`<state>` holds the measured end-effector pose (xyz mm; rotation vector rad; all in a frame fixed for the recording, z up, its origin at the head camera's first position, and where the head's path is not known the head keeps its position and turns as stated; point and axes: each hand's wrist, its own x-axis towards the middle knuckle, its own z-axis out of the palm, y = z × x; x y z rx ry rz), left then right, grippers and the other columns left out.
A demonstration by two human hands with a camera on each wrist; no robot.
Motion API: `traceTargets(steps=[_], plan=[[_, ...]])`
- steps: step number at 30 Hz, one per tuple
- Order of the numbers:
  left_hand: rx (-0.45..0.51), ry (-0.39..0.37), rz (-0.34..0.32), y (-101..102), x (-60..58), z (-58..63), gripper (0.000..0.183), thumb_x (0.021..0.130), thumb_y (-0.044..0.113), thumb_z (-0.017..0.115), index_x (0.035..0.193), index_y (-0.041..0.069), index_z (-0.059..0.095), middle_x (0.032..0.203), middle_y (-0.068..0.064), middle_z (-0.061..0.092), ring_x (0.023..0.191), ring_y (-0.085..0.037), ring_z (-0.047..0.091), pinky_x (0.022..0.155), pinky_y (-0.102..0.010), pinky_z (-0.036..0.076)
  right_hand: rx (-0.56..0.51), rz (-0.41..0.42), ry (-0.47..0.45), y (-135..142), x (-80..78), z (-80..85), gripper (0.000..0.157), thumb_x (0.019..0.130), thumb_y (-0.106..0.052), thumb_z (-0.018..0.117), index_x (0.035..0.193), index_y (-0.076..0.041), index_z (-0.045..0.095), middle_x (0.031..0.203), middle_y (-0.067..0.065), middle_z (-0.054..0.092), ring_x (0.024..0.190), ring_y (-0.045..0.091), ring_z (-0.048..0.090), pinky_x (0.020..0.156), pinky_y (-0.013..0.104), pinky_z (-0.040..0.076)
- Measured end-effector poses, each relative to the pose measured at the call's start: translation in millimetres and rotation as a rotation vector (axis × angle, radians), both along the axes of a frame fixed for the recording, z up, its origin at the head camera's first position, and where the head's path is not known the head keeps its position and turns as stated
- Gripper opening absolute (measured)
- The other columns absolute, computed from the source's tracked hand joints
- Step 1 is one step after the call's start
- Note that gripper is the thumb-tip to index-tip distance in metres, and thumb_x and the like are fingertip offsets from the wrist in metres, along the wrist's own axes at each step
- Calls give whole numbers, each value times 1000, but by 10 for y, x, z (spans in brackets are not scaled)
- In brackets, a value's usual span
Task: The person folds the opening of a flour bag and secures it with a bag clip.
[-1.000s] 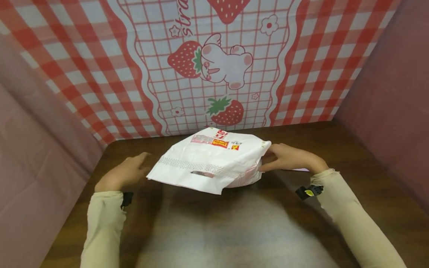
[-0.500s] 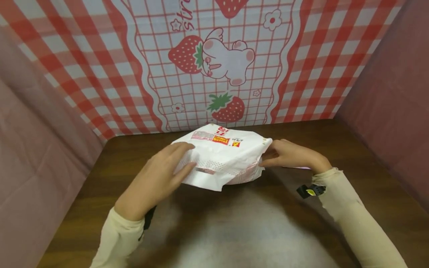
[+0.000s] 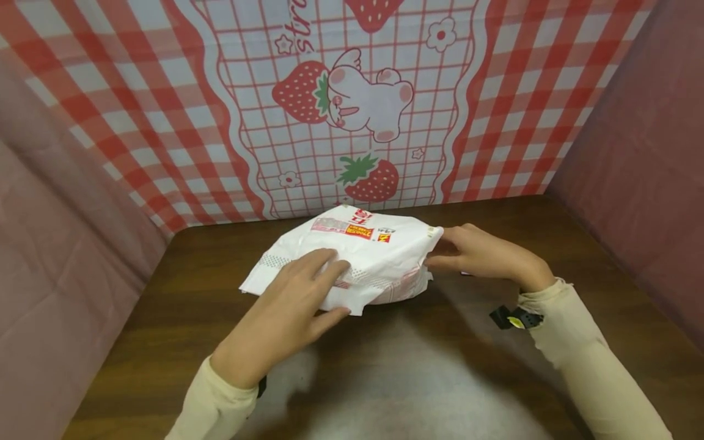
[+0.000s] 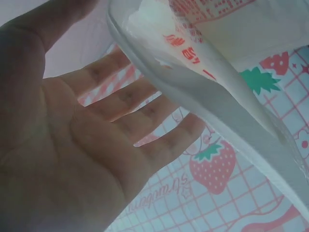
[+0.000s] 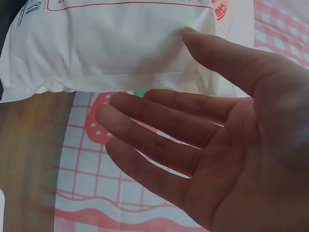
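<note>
A white plastic bag [image 3: 385, 253] with red, yellow and pink print stands plumply filled in the middle of the head view. Its handle flap juts toward me and leftward. My left hand [image 3: 288, 308] spreads over that flap, with fingers extended and thumb below; the handle slot is partly covered. In the left wrist view the left palm [image 4: 82, 135] shows, the fingertips hidden behind the flap's edge. At the bag's right side is my right hand [image 3: 484, 253]. The right wrist view shows its loose fingers [image 5: 164, 145] beside the bag and its thumb at the bag's side face.
A brown wooden table [image 3: 181, 348] lies underneath. A strawberry-patterned cloth [image 3: 352, 140] hangs behind, and pink curtains [image 3: 621, 134] close in both sides. Just behind the right hand peeks a small purplish sliver [image 3: 465, 273] of something.
My left hand has come in from the left of the bag, over its left side, to the handle flap. The right hand has stayed at the bag's right side.
</note>
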<state>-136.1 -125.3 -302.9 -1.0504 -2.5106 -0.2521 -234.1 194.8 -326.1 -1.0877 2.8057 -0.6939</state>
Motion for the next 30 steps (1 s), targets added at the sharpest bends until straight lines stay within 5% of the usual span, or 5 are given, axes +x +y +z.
traceTargets(steps=[18,24,30], plan=[[-66,25,70,86,31,-131,61,67,23,74,120,11,46,119,-12,49,114,-24,44,77,-43,46,41,-74,-26,-6,176,158,25,83,-50,54,104,-36,54,68,-12,55,53,4,51,54,23,43],[-71,52,86,120,25,-146,57,65,22,75,112,11,46,111,-10,49,104,-24,46,67,-40,46,57,-92,47,-19,196,218,29,82,-54,52,96,-30,59,69,-13,55,56,2,49,55,22,42],[-82,74,85,175,3,-182,59,61,24,78,107,8,44,102,-10,48,95,-26,47,64,-38,45,50,-184,229,-78,294,267,22,84,-43,57,77,-23,56,64,-11,53,51,1,48,52,23,41]])
